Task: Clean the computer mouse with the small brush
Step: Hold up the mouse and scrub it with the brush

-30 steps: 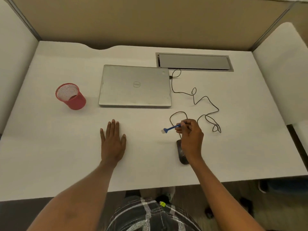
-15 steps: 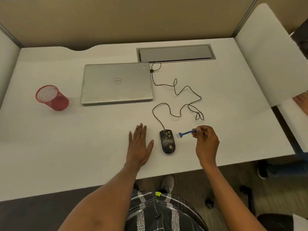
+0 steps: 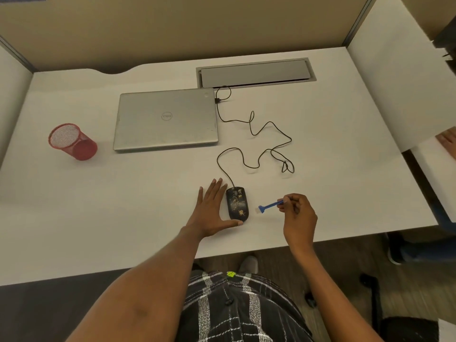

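A black computer mouse (image 3: pixel 237 203) speckled with yellowish dirt lies on the white desk (image 3: pixel 123 206) near the front edge. Its black cable (image 3: pixel 256 134) loops back to a closed silver laptop (image 3: pixel 165 119). My left hand (image 3: pixel 212 208) lies flat against the mouse's left side, fingers apart, thumb curled around its near end. My right hand (image 3: pixel 297 213) pinches the handle of a small blue brush (image 3: pixel 267 206). The brush's pale bristle tip points left and hovers a short way right of the mouse, not touching it.
A red mesh pen cup (image 3: pixel 71 141) stands at the left. A grey cable hatch (image 3: pixel 255 73) is set into the desk behind the laptop. White dividers flank the desk; another person's hand (image 3: pixel 447 141) shows at the far right.
My left hand slid right from flat on the desk up against the mouse. My right hand with the brush moved from above the mouse to its right side, uncovering it.
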Motion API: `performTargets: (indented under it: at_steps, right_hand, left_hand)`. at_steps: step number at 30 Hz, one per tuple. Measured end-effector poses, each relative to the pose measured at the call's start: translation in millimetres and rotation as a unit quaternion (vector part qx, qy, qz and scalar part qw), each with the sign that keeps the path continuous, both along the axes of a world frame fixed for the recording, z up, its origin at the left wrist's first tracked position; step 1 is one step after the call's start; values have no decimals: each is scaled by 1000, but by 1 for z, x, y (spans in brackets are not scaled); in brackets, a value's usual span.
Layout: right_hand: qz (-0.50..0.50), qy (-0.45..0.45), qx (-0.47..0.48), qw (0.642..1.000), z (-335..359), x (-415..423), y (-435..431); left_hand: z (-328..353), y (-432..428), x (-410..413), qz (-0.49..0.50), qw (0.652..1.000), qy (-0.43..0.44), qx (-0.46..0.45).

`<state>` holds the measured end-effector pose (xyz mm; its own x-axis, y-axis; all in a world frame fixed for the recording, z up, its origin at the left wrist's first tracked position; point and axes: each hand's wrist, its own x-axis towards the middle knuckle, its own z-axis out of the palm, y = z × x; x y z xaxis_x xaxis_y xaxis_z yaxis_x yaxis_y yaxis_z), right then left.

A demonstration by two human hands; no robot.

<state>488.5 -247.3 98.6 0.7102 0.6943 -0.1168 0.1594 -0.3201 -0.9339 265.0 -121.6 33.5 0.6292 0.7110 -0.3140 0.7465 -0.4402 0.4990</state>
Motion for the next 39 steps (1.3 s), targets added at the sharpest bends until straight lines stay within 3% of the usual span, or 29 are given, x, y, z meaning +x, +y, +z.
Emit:
performTargets:
  at_steps: [19, 39]
  right_hand:
    - [28, 6, -12, 1000, -10, 2, 3]
    - [24, 4, -7, 1000, -1, 3, -17]
  left_hand:
    - [1, 2, 11, -10, 999, 31, 16]
    - [-1, -25, 20, 32, 999, -17, 28]
